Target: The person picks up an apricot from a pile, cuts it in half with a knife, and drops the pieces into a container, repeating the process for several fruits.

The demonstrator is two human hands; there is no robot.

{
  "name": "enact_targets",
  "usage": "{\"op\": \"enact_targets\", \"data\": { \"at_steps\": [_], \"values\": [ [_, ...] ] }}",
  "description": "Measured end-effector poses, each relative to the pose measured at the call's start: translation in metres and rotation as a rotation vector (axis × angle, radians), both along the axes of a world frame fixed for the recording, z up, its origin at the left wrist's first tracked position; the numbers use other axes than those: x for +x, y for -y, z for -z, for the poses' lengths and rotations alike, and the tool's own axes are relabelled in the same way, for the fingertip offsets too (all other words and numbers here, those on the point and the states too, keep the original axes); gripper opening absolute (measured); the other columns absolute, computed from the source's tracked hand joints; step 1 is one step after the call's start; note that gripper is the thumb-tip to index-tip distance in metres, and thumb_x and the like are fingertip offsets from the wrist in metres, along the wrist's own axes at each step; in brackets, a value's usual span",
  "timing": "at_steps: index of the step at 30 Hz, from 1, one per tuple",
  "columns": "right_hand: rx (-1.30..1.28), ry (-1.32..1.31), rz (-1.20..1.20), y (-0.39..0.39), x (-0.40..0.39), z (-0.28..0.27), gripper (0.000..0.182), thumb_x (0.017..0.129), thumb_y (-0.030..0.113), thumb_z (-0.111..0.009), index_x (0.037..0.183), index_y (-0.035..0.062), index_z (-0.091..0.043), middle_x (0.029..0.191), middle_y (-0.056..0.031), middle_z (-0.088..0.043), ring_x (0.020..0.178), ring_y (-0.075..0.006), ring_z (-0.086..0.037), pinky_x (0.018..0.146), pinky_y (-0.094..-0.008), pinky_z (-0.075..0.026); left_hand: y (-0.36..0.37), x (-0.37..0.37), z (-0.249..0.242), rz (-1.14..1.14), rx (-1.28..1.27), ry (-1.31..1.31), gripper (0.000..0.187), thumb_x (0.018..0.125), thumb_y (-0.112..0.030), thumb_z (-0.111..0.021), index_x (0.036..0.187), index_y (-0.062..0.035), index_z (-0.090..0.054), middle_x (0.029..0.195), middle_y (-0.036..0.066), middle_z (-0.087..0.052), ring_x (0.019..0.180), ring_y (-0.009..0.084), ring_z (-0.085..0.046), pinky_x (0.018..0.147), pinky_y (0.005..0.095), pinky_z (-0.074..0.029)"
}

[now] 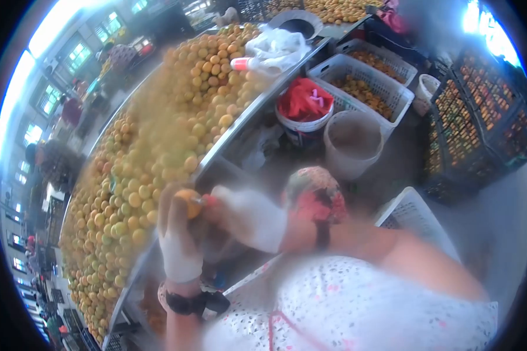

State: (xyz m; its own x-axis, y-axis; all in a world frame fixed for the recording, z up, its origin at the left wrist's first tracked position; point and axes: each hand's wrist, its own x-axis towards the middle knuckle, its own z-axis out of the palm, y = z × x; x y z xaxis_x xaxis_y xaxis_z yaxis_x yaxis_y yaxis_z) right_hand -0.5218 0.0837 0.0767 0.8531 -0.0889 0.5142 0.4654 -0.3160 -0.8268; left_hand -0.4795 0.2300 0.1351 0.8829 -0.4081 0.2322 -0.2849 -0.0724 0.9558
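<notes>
In my left hand (180, 243), gloved in white, an orange apricot (188, 202) is gripped between the fingers. My right hand (249, 215), also in a white glove, closes around a small red-handled tool (208, 200). The tool's short tip points at the apricot and meets its side in this view; the blade's shape is too blurred to make out. Both hands are close together at the near edge of a long metal-rimmed table (231, 136), beside a large heap of apricots (136, 199).
A white plastic bag (278, 48) and a red-and-white bottle (243, 63) lie on the heap. Right of the table stand a bucket with a red bag (304, 100), a whitish bucket (352, 140) and white crates of orange pieces (366, 96). Dark stacked crates (471, 117) are farther right.
</notes>
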Motion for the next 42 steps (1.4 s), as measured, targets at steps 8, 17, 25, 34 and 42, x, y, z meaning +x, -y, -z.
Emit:
{"op": "enact_targets", "data": {
  "at_steps": [8,17,25,34,42],
  "values": [
    [0.271,-0.064,-0.093,-0.025,0.004,0.007,0.038,0.103,0.035,-0.052,0.107,-0.0029,-0.056,0.086,-0.0249,-0.066,0.082,-0.0435,-0.067,0.066,-0.0436,-0.051,-0.001,0.005,0.006,-0.067,-0.076,0.056,0.032,0.101,-0.034,-0.052,0.111,-0.0037,-0.057,0.102,0.003,-0.056,0.089,0.01,-0.054,0.076,0.0221,-0.043],
    [0.958,-0.884,-0.675,-0.007,0.016,-0.014,0.046,0.101,0.056,-0.048,0.082,0.0137,-0.049,0.06,0.0069,-0.037,0.046,-0.0037,-0.033,0.039,-0.022,-0.024,-0.015,0.021,0.024,-0.024,-0.26,-0.322,0.051,0.099,-0.054,-0.053,0.117,-0.0064,-0.056,0.095,0.003,-0.062,0.07,0.0075,-0.056,0.055,0.0189,-0.042],
    [1.129,-0.951,-1.004,-0.012,0.018,0.012,0.049,0.1,0.06,-0.046,0.081,0.0148,-0.049,0.058,0.0074,-0.033,0.043,-0.0025,-0.027,0.037,-0.0212,-0.019,-0.043,0.027,0.031,0.062,-0.383,-0.63,0.055,0.098,-0.06,-0.049,0.112,-0.0086,-0.06,0.072,-0.003,-0.057,0.05,0.005,-0.043,0.044,0.0194,-0.032],
    [0.454,-0.368,-0.449,-0.037,0.009,0.019,0.031,0.103,0.039,-0.054,0.093,0.0099,-0.059,0.069,0.0061,-0.048,0.059,-0.0041,-0.042,0.051,-0.0222,-0.033,-0.044,0.025,0.045,0.187,-0.637,-0.27,0.052,0.1,-0.041,-0.053,0.135,-0.0035,-0.048,0.115,0.013,-0.06,0.11,0.0261,-0.056,0.099,0.0386,-0.043],
    [0.385,-0.267,-0.346,-0.034,-0.012,-0.009,0.032,0.105,0.033,-0.052,0.104,0.0032,-0.061,0.075,0.0015,-0.058,0.069,-0.0069,-0.052,0.061,-0.0252,-0.044,-0.033,0.006,0.016,0.28,-0.771,-0.43,0.044,0.099,-0.038,-0.055,0.126,-0.004,-0.051,0.104,0.009,-0.059,0.104,0.0249,-0.056,0.096,0.037,-0.044]
  ]
}}
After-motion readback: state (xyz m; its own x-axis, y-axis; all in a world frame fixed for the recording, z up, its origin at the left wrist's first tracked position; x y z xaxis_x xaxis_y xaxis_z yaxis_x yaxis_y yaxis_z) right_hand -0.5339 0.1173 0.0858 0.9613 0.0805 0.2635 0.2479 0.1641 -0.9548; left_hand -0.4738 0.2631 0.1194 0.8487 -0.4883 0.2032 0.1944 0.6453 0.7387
